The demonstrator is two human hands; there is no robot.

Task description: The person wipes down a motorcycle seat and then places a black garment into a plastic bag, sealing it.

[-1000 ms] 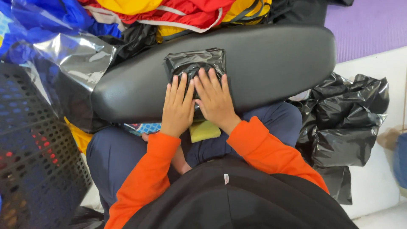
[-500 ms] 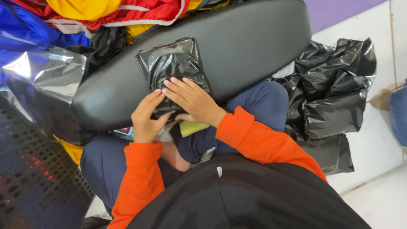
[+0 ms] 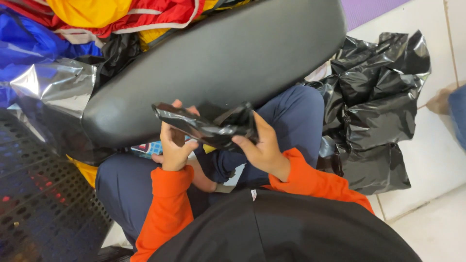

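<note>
The person sits with a long black cushion (image 3: 213,63) across the lap. Both hands hold a small black plastic packet (image 3: 206,127), lifted just above the near edge of the cushion. The left hand (image 3: 174,145) grips the left end of the packet, with the fingers curled around it and the thumb on the underside. The right hand (image 3: 259,145) holds the right end, its fingers closed on the crumpled plastic. The packet lies almost flat between the two hands, a little tilted. On the floor to the right lies a heap of black plastic bags (image 3: 378,106). Beyond the cushion there are red, yellow and blue cloths (image 3: 92,14). At the left stands a dark basket with holes (image 3: 34,204).
</note>
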